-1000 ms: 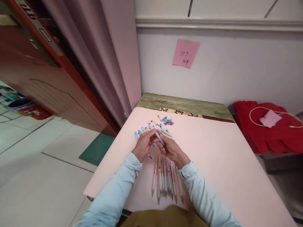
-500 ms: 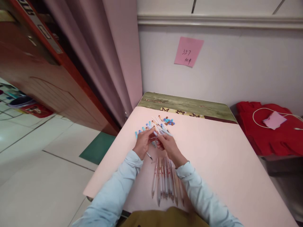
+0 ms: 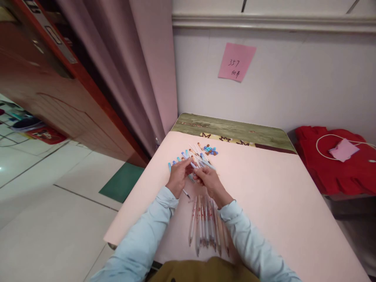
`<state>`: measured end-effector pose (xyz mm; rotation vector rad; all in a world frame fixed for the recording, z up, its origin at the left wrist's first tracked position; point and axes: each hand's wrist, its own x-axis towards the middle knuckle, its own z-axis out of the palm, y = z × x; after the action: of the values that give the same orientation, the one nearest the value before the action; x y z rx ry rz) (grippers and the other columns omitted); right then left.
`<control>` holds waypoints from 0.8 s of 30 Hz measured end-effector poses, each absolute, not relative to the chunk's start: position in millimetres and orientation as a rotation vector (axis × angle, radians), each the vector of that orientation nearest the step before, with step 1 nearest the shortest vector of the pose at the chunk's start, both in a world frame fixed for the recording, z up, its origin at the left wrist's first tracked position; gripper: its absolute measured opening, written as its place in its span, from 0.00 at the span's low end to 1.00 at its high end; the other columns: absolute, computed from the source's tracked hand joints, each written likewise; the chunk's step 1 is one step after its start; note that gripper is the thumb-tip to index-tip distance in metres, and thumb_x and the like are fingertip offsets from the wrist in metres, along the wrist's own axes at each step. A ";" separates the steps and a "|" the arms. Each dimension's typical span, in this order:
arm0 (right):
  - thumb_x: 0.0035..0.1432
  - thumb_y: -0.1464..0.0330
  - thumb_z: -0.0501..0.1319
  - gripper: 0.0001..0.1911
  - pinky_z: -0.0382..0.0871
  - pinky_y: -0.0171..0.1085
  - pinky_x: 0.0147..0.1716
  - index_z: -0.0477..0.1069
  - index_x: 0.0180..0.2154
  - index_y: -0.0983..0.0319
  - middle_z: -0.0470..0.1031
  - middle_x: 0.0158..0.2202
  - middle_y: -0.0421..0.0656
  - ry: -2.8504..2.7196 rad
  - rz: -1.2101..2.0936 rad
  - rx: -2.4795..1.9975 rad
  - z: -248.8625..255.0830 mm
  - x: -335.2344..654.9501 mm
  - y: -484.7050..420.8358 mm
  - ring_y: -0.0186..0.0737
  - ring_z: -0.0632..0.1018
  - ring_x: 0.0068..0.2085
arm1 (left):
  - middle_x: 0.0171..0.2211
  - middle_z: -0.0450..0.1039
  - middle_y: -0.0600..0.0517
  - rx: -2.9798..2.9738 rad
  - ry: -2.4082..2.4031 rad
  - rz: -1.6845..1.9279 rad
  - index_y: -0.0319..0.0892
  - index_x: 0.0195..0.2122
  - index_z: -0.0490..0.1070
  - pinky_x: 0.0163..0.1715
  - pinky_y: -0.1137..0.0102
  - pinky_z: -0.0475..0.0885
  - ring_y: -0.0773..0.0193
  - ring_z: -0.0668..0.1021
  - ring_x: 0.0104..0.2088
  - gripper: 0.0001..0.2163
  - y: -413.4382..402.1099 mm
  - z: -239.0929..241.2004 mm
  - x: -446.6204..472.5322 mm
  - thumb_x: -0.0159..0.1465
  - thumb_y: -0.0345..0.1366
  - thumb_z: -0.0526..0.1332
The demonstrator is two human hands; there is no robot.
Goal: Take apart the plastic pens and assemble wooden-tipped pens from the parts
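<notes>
My left hand (image 3: pixel 178 177) and my right hand (image 3: pixel 208 181) meet over the pink table (image 3: pixel 264 203), fingers pinched together on a white pen with a blue end (image 3: pixel 192 166). Just beyond the hands lies a loose scatter of blue-capped pen parts (image 3: pixel 188 156). A small heap of blue and brown caps (image 3: pixel 210 150) sits behind them. Near my body a row of several clear pens with red print (image 3: pixel 205 225) lies side by side, tips toward me.
The table backs onto a white wall with a pink note (image 3: pixel 236 62). A curtain (image 3: pixel 141 70) and a wooden door (image 3: pixel 58 90) stand to the left over tiled floor. A red cloth with a white cable (image 3: pixel 337 156) lies at the right.
The hands have shifted slightly away from me toward the scattered parts, and the pen between them now shows less. The camera view drifted a little.
</notes>
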<state>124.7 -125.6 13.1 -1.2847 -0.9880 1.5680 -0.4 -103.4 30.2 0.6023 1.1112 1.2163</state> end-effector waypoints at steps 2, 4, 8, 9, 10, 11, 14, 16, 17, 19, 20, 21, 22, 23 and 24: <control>0.47 0.55 0.67 0.18 0.62 0.30 0.22 0.70 0.30 0.63 0.74 0.21 0.38 -1.121 1.326 -1.384 12.3 128.2 -125.0 0.33 0.72 0.21 | 0.28 0.78 0.46 0.584 1.130 1.217 0.35 0.30 0.76 0.29 0.70 0.73 0.64 0.79 0.28 0.16 -101.2 30.4 -3.9 0.50 0.44 0.71; 0.50 0.57 0.66 0.15 0.64 0.32 0.25 0.72 0.30 0.62 0.76 0.22 0.39 -1.296 1.104 -1.533 13.7 134.2 -125.1 0.35 0.74 0.23 | 0.29 0.78 0.46 0.587 1.177 1.204 0.35 0.31 0.76 0.29 0.71 0.73 0.63 0.79 0.29 0.16 -98.2 30.2 -8.7 0.50 0.44 0.71; 0.55 0.57 0.63 0.12 0.63 0.33 0.29 0.76 0.28 0.59 0.79 0.26 0.40 -1.687 0.760 -1.800 21.8 149.0 -129.2 0.38 0.77 0.29 | 0.25 0.77 0.47 0.627 1.320 1.209 0.35 0.31 0.74 0.25 0.71 0.73 0.64 0.79 0.24 0.15 -90.8 24.6 -20.7 0.51 0.42 0.71; 0.56 0.57 0.63 0.12 0.62 0.33 0.30 0.77 0.29 0.58 0.80 0.28 0.41 -1.750 0.684 -1.868 24.0 151.9 -130.7 0.39 0.78 0.31 | 0.25 0.76 0.47 0.653 1.365 1.203 0.35 0.30 0.74 0.24 0.71 0.74 0.65 0.78 0.23 0.14 -88.9 21.9 -23.5 0.52 0.42 0.70; 0.57 0.56 0.62 0.13 0.62 0.33 0.30 0.78 0.31 0.57 0.80 0.30 0.42 -1.797 0.609 -1.936 26.0 154.1 -132.0 0.40 0.78 0.33 | 0.24 0.76 0.47 0.685 1.408 1.191 0.36 0.30 0.73 0.24 0.71 0.74 0.65 0.78 0.23 0.13 -87.0 18.7 -26.0 0.53 0.42 0.69; 0.58 0.55 0.61 0.13 0.61 0.33 0.30 0.79 0.32 0.56 0.81 0.31 0.43 -1.834 0.535 -1.996 27.7 155.5 -132.9 0.41 0.79 0.34 | 0.24 0.77 0.47 0.717 1.447 1.175 0.36 0.29 0.73 0.24 0.71 0.74 0.65 0.78 0.22 0.13 -85.3 15.3 -27.9 0.54 0.42 0.68; 0.62 0.55 0.58 0.16 0.61 0.34 0.31 0.79 0.35 0.56 0.80 0.35 0.45 -1.913 0.373 -2.111 31.4 154.8 -132.1 0.41 0.79 0.36 | 0.24 0.77 0.46 0.796 1.523 1.109 0.36 0.26 0.72 0.21 0.70 0.73 0.65 0.77 0.20 0.14 -82.4 5.4 -29.9 0.54 0.43 0.68; 0.63 0.55 0.57 0.16 0.61 0.34 0.31 0.79 0.36 0.57 0.80 0.36 0.45 -1.941 0.323 -2.130 32.9 151.1 -129.1 0.41 0.79 0.37 | 0.23 0.76 0.45 0.838 1.556 1.060 0.37 0.24 0.72 0.18 0.70 0.71 0.64 0.76 0.18 0.15 -82.5 0.4 -28.4 0.53 0.45 0.68; 0.64 0.56 0.56 0.16 0.61 0.34 0.31 0.78 0.37 0.57 0.79 0.37 0.45 -1.950 0.301 -2.129 33.3 148.8 -127.3 0.40 0.79 0.37 | 0.22 0.76 0.45 0.862 1.572 1.033 0.37 0.23 0.72 0.17 0.70 0.70 0.63 0.76 0.18 0.15 -83.1 -1.1 -27.1 0.52 0.46 0.68; 0.64 0.57 0.56 0.16 0.61 0.34 0.31 0.78 0.39 0.58 0.78 0.39 0.46 -1.968 0.261 -2.114 33.5 144.2 -124.5 0.40 0.79 0.37 | 0.22 0.77 0.45 0.906 1.601 0.985 0.38 0.22 0.72 0.17 0.70 0.69 0.62 0.76 0.17 0.16 -85.2 -1.3 -24.5 0.52 0.47 0.68; 0.65 0.57 0.56 0.16 0.61 0.34 0.31 0.77 0.40 0.59 0.78 0.39 0.46 -1.979 0.242 -2.105 33.2 142.4 -123.6 0.39 0.78 0.36 | 0.21 0.77 0.45 0.920 1.610 0.966 0.38 0.21 0.72 0.16 0.70 0.68 0.63 0.75 0.16 0.16 -86.6 0.1 -23.7 0.52 0.47 0.68; 0.65 0.58 0.55 0.16 0.61 0.33 0.31 0.77 0.41 0.59 0.77 0.40 0.46 -1.989 0.223 -2.099 32.7 141.1 -123.3 0.39 0.78 0.36 | 0.21 0.76 0.46 0.941 1.623 0.953 0.38 0.21 0.72 0.16 0.71 0.67 0.63 0.75 0.16 0.17 -88.3 2.6 -23.5 0.52 0.48 0.68; 0.65 0.58 0.55 0.15 0.60 0.33 0.30 0.76 0.41 0.59 0.77 0.40 0.46 -1.999 0.207 -2.094 32.0 140.6 -123.5 0.39 0.78 0.35 | 0.20 0.76 0.46 0.978 1.639 0.944 0.39 0.21 0.73 0.15 0.71 0.65 0.64 0.73 0.15 0.17 -90.1 5.9 -24.4 0.53 0.50 0.67; 0.66 0.58 0.55 0.15 0.60 0.33 0.30 0.76 0.41 0.60 0.77 0.39 0.45 -2.007 0.191 -2.092 31.1 140.9 -124.3 0.39 0.78 0.35 | 0.19 0.75 0.47 1.030 1.658 0.943 0.39 0.21 0.73 0.15 0.71 0.64 0.65 0.72 0.14 0.18 -92.1 9.7 -26.8 0.54 0.51 0.66; 0.66 0.58 0.55 0.15 0.59 0.33 0.29 0.76 0.40 0.60 0.76 0.39 0.45 -2.012 0.175 -2.091 30.1 142.0 -125.6 0.39 0.78 0.35 | 0.19 0.75 0.48 1.091 1.677 0.952 0.40 0.22 0.74 0.15 0.72 0.63 0.66 0.71 0.14 0.18 -94.2 13.6 -30.8 0.55 0.52 0.65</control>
<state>142.0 -125.6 30.1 -2.0910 -2.0116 0.1755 -30.8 -94.2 13.6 1.0910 1.6769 0.9516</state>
